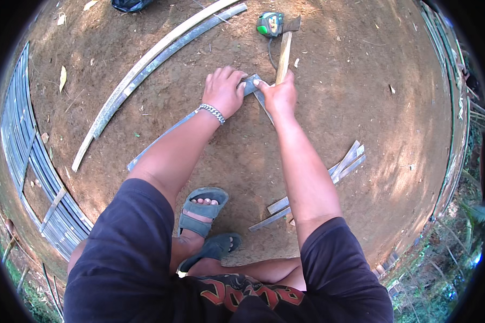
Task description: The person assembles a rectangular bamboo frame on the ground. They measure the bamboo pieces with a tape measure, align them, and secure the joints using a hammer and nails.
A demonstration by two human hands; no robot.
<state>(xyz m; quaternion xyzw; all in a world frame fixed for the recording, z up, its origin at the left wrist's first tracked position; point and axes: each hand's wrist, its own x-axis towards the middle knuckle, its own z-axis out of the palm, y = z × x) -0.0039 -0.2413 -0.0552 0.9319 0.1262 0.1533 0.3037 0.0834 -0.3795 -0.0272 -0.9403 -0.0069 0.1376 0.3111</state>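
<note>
My left hand (224, 92), with a chain bracelet at the wrist, is closed over a long grey-blue bamboo strip (164, 139) near its far end. That strip slants from the lower left up to the middle. At its end it meets a shorter thin strip (263, 105), forming a corner. My right hand (279, 99) pinches this corner, its thumb on top. A hammer (283, 56) with a pale wooden handle extends beyond my right hand; its handle runs to the fingers, and I cannot tell whether they grip it. Both strips are partly hidden by my hands and forearm.
A green and black tape measure (270, 24) lies beside the hammer head. Two long bamboo slats (145, 67) curve across the left. A slatted bamboo panel (35, 156) lies at far left. Short strips (334, 172) lie right of my sandalled feet (203, 210). Poles line the right edge.
</note>
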